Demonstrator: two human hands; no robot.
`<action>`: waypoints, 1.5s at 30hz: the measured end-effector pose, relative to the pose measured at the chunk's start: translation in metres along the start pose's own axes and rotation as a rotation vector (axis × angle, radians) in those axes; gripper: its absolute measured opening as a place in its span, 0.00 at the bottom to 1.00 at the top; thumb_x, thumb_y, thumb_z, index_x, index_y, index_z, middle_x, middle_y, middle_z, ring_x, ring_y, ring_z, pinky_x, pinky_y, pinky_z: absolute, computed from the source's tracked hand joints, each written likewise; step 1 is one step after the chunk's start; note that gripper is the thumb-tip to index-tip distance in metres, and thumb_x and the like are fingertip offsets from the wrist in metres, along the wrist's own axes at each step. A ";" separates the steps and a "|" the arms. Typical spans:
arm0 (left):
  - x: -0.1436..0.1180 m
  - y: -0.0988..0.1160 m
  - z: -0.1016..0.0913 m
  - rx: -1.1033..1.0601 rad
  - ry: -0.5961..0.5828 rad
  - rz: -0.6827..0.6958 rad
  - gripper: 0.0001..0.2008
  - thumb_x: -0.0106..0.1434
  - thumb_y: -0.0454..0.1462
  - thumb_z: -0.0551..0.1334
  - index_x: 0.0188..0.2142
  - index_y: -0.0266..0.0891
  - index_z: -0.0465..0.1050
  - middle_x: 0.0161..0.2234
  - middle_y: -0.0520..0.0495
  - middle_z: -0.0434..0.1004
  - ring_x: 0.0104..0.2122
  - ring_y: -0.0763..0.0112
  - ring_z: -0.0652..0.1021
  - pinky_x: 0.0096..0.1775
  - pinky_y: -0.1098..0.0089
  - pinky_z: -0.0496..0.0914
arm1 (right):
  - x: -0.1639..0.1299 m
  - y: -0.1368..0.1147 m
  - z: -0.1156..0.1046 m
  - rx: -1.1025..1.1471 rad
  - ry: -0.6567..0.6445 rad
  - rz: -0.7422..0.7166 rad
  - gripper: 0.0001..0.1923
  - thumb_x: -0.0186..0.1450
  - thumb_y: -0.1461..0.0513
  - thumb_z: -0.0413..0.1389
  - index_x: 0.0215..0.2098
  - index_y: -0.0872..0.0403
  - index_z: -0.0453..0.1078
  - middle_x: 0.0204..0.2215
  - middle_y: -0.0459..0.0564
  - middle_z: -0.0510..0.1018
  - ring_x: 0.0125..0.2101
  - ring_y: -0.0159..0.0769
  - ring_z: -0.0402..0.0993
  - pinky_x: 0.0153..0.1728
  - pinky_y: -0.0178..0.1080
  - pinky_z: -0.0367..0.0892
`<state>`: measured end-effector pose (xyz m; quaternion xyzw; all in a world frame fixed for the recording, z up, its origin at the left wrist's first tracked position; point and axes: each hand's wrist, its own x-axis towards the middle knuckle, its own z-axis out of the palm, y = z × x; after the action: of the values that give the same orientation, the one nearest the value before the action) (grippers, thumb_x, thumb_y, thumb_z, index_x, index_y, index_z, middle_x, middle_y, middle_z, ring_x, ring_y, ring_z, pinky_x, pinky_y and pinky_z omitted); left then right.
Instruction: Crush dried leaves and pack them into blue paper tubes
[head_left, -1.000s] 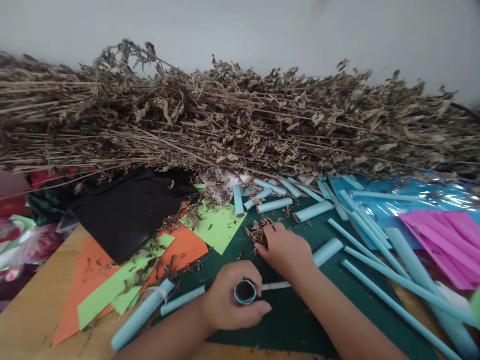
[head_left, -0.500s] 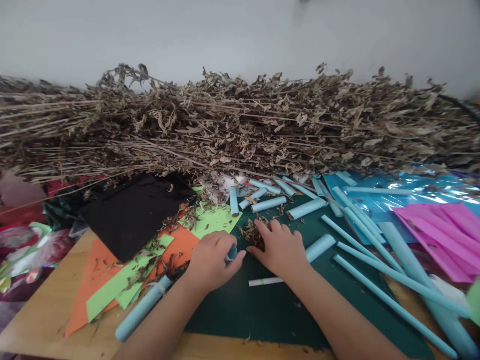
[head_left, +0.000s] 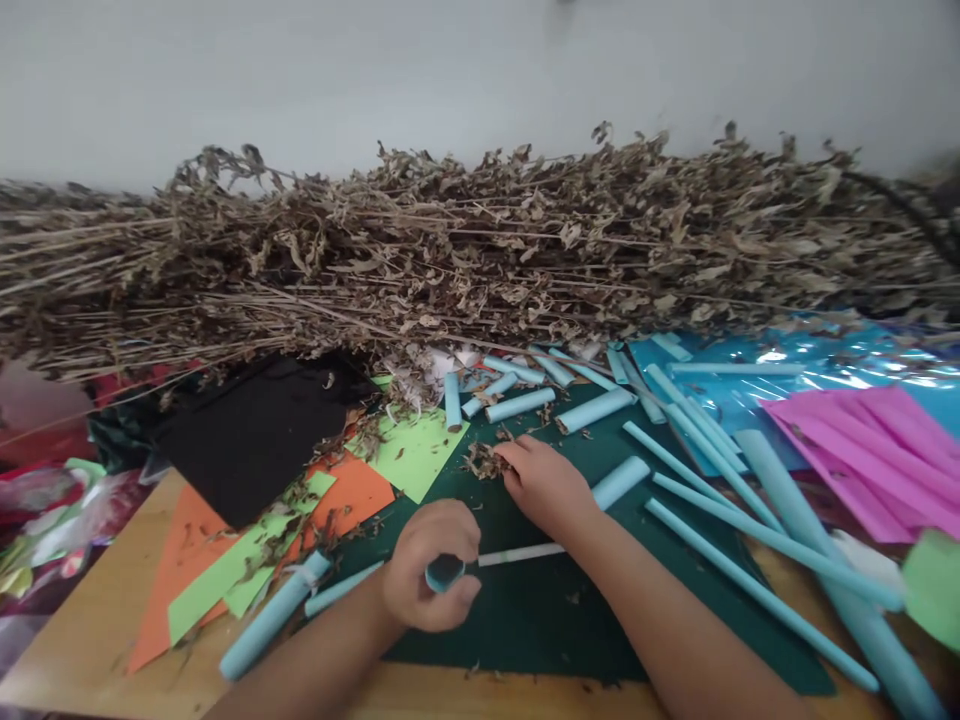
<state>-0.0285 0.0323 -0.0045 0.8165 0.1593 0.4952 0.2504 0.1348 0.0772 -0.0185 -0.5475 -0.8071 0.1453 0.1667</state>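
Your left hand (head_left: pixel 429 578) is curling its fingers around a short blue paper tube (head_left: pixel 445 572), open end facing you. Your right hand (head_left: pixel 546 485), just ahead of it, is pressing flat on crumbled dry leaves (head_left: pixel 484 461); whether it is pinching any is hidden beneath the fingers.

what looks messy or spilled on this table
Dry leaf crumbs are scattered over the green mat and the orange and green paper, shed from the dried stalks behind. The right hand rests on one clump; the left hand holds a blue tube.
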 end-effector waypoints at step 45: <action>-0.015 -0.008 0.003 -0.385 0.076 -0.518 0.11 0.49 0.39 0.57 0.19 0.35 0.57 0.17 0.52 0.58 0.18 0.79 0.61 0.21 0.76 0.58 | -0.003 -0.065 -0.020 1.622 0.106 0.113 0.06 0.53 0.63 0.56 0.31 0.50 0.66 0.24 0.42 0.70 0.21 0.25 0.64 0.20 0.29 0.61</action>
<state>-0.0328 0.0308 -0.0208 0.6675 0.2744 0.4663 0.5116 0.0900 0.0519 0.0266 -0.3023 -0.4129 0.6668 0.5417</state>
